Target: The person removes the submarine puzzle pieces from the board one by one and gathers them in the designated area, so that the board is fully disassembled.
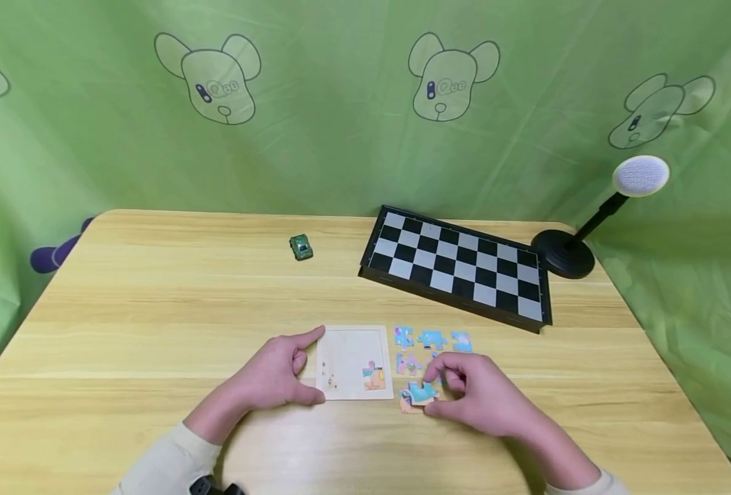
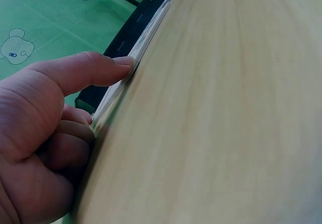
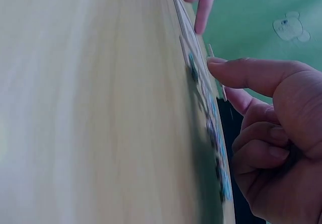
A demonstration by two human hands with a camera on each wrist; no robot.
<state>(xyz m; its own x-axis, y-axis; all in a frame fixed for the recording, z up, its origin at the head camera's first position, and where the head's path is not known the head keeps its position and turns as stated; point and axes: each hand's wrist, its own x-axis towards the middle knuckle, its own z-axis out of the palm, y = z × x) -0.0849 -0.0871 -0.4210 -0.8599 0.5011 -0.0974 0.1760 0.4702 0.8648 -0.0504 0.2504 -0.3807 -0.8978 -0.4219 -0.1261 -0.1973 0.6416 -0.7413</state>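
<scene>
In the head view a square pale wooden puzzle board (image 1: 348,354) lies on the table. A peach and blue puzzle piece (image 1: 374,379) sits in its lower right corner. My left hand (image 1: 281,371) holds the board's left side, index finger at the upper corner and thumb at the lower; the other fingers curl under. My right hand (image 1: 479,392) pinches a light-blue puzzle piece (image 1: 423,393) between thumb and index finger, above a peach piece (image 1: 410,408). In the right wrist view the pinched piece (image 3: 223,92) shows edge-on, raised off the table.
Several loose puzzle pieces (image 1: 432,339) lie right of the board, partly hidden by my right hand. Behind them is a black-and-white chessboard (image 1: 458,265), with a round-headed lamp (image 1: 563,254) at its right. A small green toy car (image 1: 301,247) stands farther back.
</scene>
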